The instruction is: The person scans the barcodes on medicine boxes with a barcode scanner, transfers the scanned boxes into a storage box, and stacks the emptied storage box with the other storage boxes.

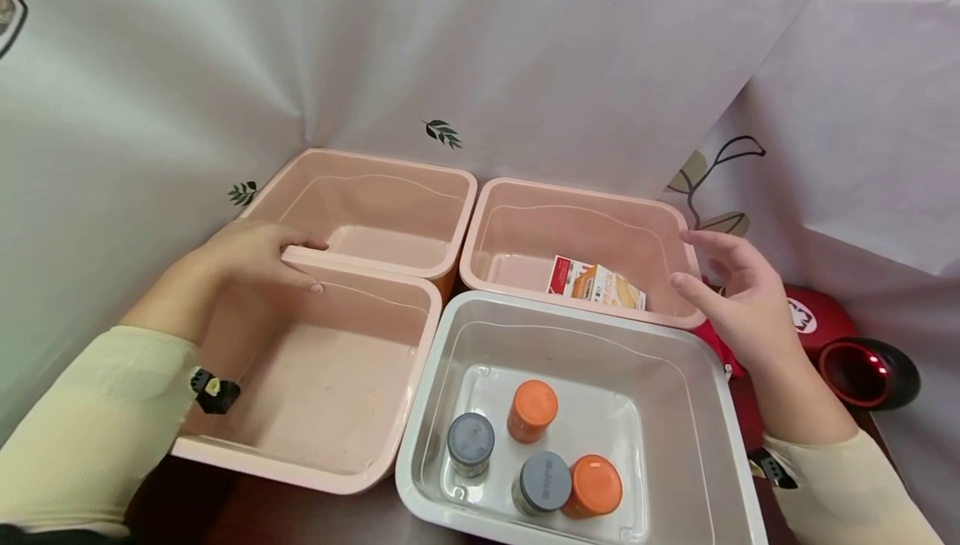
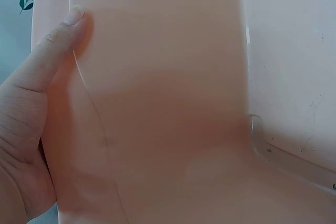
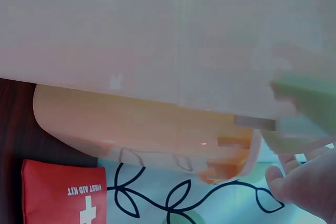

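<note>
My left hand [image 1: 251,253] grips the far rim of the front-left pink bin [image 1: 431,312]. Its thumb [image 2: 58,40] lies against the bin's inner wall, while the other fingers go over the rim into the back-left pink bin [image 1: 390,170]. On the right, my right hand [image 1: 738,295] is spread at the right end of the back-right pink bin [image 1: 577,195], thumb and index finger apart and fingertips close to the rim. A red, white and orange printed carton [image 1: 600,285] lies inside that bin. In the right wrist view, the right hand [image 3: 310,182] shows only partly.
A grey bin [image 1: 540,312] in front holds jars with orange lids [image 1: 533,403] and grey lids [image 1: 471,438]. A red first aid kit [image 3: 65,192] and a black cylindrical object [image 1: 870,372] lie at the right. White printed cloth [image 1: 525,70] hangs behind the bins.
</note>
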Tool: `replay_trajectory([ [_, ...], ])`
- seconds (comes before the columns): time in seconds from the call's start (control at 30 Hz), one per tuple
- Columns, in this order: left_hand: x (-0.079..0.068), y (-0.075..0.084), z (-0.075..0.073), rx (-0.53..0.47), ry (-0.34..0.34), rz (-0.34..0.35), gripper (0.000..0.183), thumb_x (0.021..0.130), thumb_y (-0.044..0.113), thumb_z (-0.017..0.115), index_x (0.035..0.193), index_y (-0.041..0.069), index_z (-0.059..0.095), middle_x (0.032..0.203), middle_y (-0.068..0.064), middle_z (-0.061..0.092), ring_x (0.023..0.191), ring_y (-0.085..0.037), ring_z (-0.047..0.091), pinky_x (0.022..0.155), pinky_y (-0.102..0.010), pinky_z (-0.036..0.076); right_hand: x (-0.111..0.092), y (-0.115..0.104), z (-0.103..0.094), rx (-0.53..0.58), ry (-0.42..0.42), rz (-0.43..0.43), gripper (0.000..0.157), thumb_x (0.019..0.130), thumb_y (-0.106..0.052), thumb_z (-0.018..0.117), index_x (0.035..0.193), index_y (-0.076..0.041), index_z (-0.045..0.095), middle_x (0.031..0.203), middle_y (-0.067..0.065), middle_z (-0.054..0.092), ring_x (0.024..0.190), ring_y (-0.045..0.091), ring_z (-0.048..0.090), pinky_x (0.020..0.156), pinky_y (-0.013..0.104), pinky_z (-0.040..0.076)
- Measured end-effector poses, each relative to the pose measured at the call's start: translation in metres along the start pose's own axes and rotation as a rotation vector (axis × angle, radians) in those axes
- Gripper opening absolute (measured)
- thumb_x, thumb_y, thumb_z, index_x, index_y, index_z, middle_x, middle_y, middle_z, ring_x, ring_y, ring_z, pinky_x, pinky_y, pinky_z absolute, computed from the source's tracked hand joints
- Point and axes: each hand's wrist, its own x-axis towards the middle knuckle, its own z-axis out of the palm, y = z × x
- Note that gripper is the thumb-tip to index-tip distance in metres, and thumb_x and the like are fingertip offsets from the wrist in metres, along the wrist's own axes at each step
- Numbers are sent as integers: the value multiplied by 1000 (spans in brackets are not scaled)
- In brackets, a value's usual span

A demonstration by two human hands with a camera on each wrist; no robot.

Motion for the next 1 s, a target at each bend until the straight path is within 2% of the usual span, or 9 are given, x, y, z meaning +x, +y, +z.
replay_trajectory([
  [0.2,-1,-1,0,-4,4,1,81,75,60,92,136,11,73,127,-18,74,114,-39,68,100,-63,48,-10,-8,0,58,-34,-57,64,92,5,78,152,-9,58,149,0,59,138,17,50,113,27,41],
  [0.33,-1,-1,1,-5,9,-2,81,74,59,93,136,12,74,127,-18,74,114,-39,68,100,-63,48,-18,-12,3,117,-40,-163,67,82,20,77,144,2,61,145,8,62,138,18,52,113,22,41],
  [0.5,-1,0,0,-8,14,5,80,74,60,92,136,13,74,127,-17,74,114,-39,68,100,-62,48,-34,-13,9,206,-40,-310,61,69,32,75,126,16,64,140,17,63,135,25,55,114,23,41],
  [0.6,-1,0,-1,-9,17,10,79,75,60,92,135,13,74,126,-17,74,114,-38,69,100,-61,49,-46,-14,14,220,-92,-378,63,63,33,78,122,16,66,138,22,63,134,28,57,113,25,43],
  [0.7,-1,1,-1,-17,16,5,79,74,59,92,135,13,74,125,-16,75,114,-38,69,101,-61,49,-56,-15,16,140,-175,-445,66,60,24,88,122,8,71,136,23,64,133,26,58,113,25,43],
  [0.83,-1,1,0,-30,14,-7,79,74,59,93,136,13,74,126,-16,74,116,-37,68,102,-60,48,-69,-18,18,-55,-349,-574,70,66,-6,100,130,-10,72,138,13,65,133,22,57,114,23,39],
  [0.9,-1,1,1,-30,14,-9,79,74,59,93,136,13,74,126,-16,74,116,-38,68,101,-60,48,-76,-20,20,-122,-463,-643,70,71,-19,101,134,-17,70,140,8,64,132,22,56,115,23,37],
  [1.0,-2,0,1,-33,13,-11,79,74,58,93,136,14,74,126,-16,74,115,-38,68,100,-61,49,-87,-23,24,-223,-609,-679,66,78,-34,97,136,-27,67,143,-3,61,131,18,56,113,23,38],
])
